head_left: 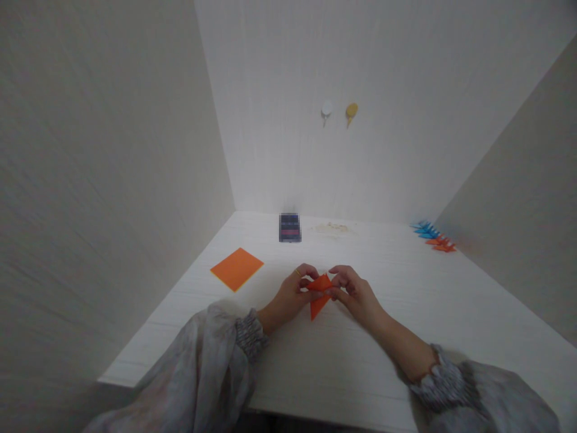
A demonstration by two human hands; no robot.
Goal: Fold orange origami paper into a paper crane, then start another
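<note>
A partly folded sheet of orange paper [319, 307] is held between my two hands over the middle of the table. My left hand [295, 294], with a ring on one finger, pinches its left side with the thumb on the near face. The fingers of my right hand [354, 291] grip its right side, thumb and fingertips close together. A pointed flap hangs down toward me between the hands. My fingertips hide part of the folds.
A flat stack of orange paper [237, 269] lies to the left on the white table [338, 367]. A dark, blurred small box-like thing [289, 228] stands at the back. Several blue folded papers [427, 230] and orange folded papers [440, 243] line the right wall. Two hooks hang on the back wall.
</note>
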